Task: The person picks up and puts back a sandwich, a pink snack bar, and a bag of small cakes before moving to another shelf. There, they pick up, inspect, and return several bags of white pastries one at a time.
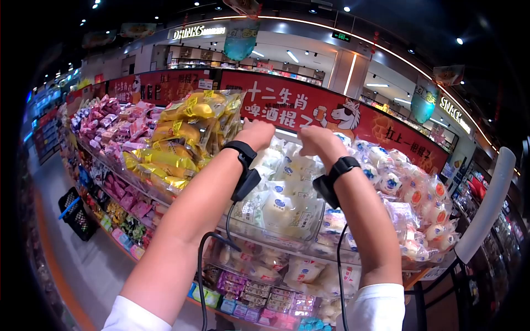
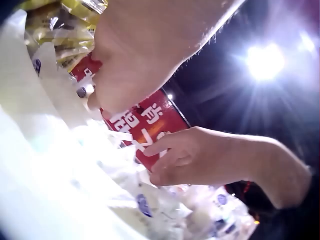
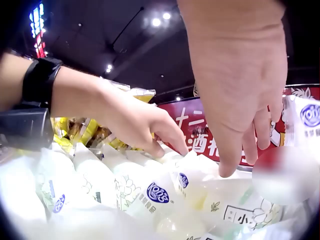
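Note:
White plastic-wrapped buns [image 1: 279, 204] with blue oval logos fill a clear bin under both hands. My left hand [image 1: 257, 134] reaches to the far part of the bin; in the right wrist view its thumb and fingers point down, apart, with fingertips at the tops of the white packs [image 3: 157, 192]. Beside it, my right hand [image 1: 322, 142] hangs over the same bin, its fingers loosely extended downward in the right wrist view. Seen from the left wrist, the right hand [image 2: 200, 155] has thumb and fingers spread with nothing gripped between them.
Yellow bagged snacks [image 1: 182, 129] are heaped left of the white packs, with pink packets [image 1: 118, 124] farther left. More round white packs [image 1: 406, 187] rise on the right. A red sign board [image 1: 287, 105] stands behind the bins; a black basket [image 1: 77, 215] is on the floor at left.

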`<state>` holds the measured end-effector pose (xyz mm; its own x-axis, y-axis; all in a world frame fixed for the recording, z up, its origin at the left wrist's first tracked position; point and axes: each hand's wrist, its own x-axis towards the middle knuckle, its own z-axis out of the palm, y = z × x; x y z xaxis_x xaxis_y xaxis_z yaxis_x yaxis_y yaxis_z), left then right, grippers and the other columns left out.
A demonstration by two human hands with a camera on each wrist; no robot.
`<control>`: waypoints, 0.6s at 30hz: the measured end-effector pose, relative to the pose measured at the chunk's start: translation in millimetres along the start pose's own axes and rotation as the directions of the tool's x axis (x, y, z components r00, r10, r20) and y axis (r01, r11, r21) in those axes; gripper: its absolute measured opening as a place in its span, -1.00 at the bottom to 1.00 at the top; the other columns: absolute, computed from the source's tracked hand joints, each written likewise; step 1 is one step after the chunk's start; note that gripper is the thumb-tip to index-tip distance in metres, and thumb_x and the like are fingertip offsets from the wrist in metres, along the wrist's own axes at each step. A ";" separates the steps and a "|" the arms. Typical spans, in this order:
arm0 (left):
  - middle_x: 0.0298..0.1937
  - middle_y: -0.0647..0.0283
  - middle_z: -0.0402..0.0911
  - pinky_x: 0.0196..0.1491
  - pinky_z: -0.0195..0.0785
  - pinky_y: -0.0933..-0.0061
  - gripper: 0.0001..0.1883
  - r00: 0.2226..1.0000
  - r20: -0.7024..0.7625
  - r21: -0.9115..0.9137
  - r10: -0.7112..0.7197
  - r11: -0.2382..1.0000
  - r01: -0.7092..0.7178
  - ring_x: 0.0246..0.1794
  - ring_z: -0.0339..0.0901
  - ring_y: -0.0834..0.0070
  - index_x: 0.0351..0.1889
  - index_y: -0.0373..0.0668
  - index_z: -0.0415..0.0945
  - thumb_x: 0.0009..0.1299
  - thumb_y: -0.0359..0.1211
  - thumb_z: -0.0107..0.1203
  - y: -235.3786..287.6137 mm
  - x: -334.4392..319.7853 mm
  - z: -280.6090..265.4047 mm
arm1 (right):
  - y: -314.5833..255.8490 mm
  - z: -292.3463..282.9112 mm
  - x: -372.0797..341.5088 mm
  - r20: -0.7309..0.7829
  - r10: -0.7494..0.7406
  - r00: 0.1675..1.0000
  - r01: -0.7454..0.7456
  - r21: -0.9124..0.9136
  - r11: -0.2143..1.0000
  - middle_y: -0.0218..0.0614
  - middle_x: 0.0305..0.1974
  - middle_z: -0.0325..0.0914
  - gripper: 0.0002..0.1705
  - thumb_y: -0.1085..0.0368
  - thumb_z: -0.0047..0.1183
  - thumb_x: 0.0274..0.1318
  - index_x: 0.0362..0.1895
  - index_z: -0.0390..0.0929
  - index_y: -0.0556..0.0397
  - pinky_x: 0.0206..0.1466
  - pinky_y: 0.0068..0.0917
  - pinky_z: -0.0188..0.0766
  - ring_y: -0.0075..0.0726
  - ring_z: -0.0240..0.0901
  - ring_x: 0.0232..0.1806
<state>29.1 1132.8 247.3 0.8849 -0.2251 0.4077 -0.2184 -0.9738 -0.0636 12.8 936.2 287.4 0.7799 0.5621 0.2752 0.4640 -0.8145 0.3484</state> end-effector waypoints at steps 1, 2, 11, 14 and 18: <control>0.10 0.01 0.59 0.27 0.17 -0.26 -0.68 0.995 0.058 0.036 0.086 0.995 -0.088 0.27 0.44 0.03 0.03 -0.07 0.63 0.34 -0.43 0.01 -5.0 1.8 3.9 | -3.0 5.6 1.7 -0.038 -0.026 0.999 0.027 0.019 0.999 0.03 -0.11 0.67 -0.64 0.28 0.27 -0.11 -0.15 0.71 0.15 0.00 -0.17 0.60 0.09 0.64 -0.07; 0.12 0.04 0.55 0.28 0.19 -0.17 -0.67 0.993 0.039 0.026 0.113 0.993 -0.114 0.27 0.41 0.05 0.06 -0.01 0.62 0.35 -0.39 0.04 -11.3 5.8 5.3 | -6.8 10.8 5.4 0.016 0.032 0.999 -0.032 0.051 0.998 0.01 -0.10 0.67 -0.64 0.27 0.25 -0.09 -0.14 0.70 0.13 0.02 -0.17 0.59 0.08 0.64 -0.06; 0.11 0.11 0.49 0.25 0.20 0.06 -0.62 0.980 0.100 0.024 0.174 0.984 -0.177 0.21 0.35 0.12 0.18 0.16 0.57 0.50 -0.03 -0.06 -21.6 -6.0 -9.0 | 3.5 43.2 38.8 0.050 0.000 0.999 -0.003 0.072 0.997 -0.05 -0.10 0.66 -0.67 0.11 0.06 0.22 -0.09 0.68 0.04 0.03 -0.11 0.51 0.08 0.59 -0.02; 0.08 0.05 0.53 0.22 0.28 0.05 -0.57 0.979 0.092 0.033 0.183 0.982 -0.186 0.16 0.45 0.04 0.07 -0.04 0.63 0.53 -0.03 -0.13 -27.8 -9.8 -9.9 | -15.2 13.8 17.5 -0.012 0.033 0.999 -0.032 0.084 0.996 -0.04 -0.10 0.66 -0.66 0.13 0.04 0.23 -0.09 0.67 0.07 0.04 -0.10 0.51 0.08 0.58 -0.01; -0.02 -0.10 0.61 0.14 0.36 0.03 -0.55 0.981 0.138 -0.102 0.140 0.987 -0.127 0.04 0.54 -0.08 0.02 -0.22 0.59 0.54 -0.08 -0.16 -30.1 -6.0 -2.7 | -25.2 -8.8 -7.2 0.055 0.011 0.998 -0.015 0.088 0.996 0.00 -0.12 0.67 -0.67 0.22 0.06 0.14 -0.08 0.68 0.10 0.04 -0.15 0.56 0.05 0.62 -0.02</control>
<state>29.2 1163.6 249.2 0.8937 -0.3618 0.2655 -0.3697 -0.9289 -0.0214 -8.1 953.9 284.5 0.8067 0.5446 0.2295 0.4871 -0.8326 0.2637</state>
